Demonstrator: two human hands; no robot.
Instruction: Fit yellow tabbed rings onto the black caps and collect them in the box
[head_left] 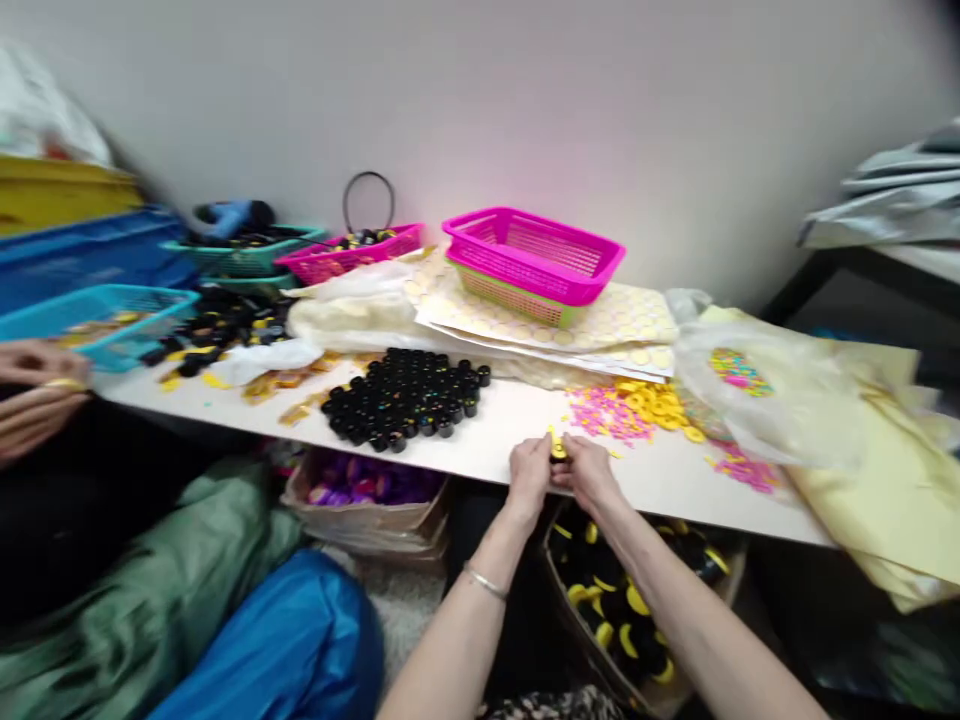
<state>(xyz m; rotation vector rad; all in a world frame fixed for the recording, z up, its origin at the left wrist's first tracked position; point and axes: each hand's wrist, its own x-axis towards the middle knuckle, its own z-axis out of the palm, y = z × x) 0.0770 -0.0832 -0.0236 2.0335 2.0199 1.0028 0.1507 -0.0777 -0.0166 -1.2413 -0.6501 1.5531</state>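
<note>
One small yellow and black piece (558,450) is between the left hand (529,468) and the right hand (591,470), at the near edge of the white table (517,402). Both hands are close together and pinch this piece in a narrow grip. To the left of them stands a dense group of black caps (405,395). To the right, a little farther, lie pink bits (609,415) and yellow rings (660,405), side by side. Farther right there is a thin plastic bag (802,400) with coloured bits. At the far side, a pink basket (525,272) sits over a green basket (517,297), upon sheets (634,322) with round marks. Below the table, on the right, are black and yellow pieces (630,640). At the left side, another person's hands (37,400) are visible, but what they hold I cannot tell
</note>
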